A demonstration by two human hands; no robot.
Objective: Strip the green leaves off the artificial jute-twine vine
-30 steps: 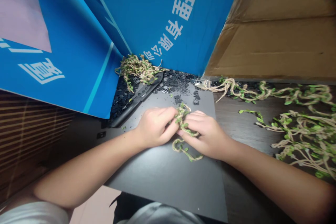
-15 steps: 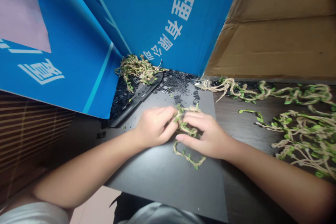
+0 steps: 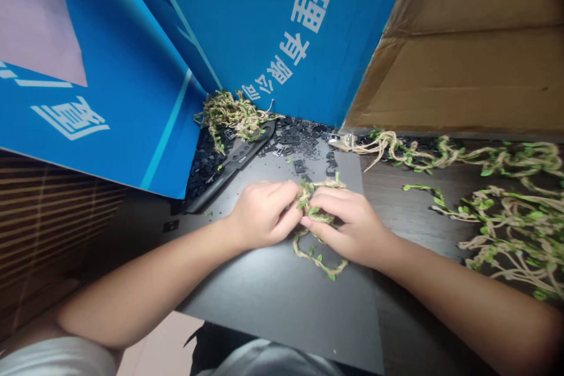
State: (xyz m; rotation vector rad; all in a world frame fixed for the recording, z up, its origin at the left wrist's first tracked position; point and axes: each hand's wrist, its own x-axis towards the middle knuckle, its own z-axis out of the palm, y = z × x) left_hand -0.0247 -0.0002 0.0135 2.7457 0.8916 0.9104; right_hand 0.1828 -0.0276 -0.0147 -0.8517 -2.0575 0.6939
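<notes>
Both hands meet over the grey board [image 3: 273,299], around a twine garland with small green leaves [image 3: 324,264]. My left hand [image 3: 267,214] is closed, its fingers pinching the twine from the left. Against it from the right, my right hand [image 3: 348,220] has its thumb and fingers closed round the bunched part of the same garland. One loop of it hangs below the fingers onto the board. The fingertips partly hide the bunched twine.
Behind the hands lie a dark long-handled tool [image 3: 233,167], a heap of leafy twine [image 3: 231,114] and many small black scraps [image 3: 299,138]. More leafy twine [image 3: 511,229] spreads at right. Blue printed panels [image 3: 264,23] and a cardboard sheet [image 3: 462,76] stand at the back.
The right thumb has drawn in toward the left fingers, so the hands sit closer together on the garland. The hanging loop has shifted slightly. Everything else stays in place.
</notes>
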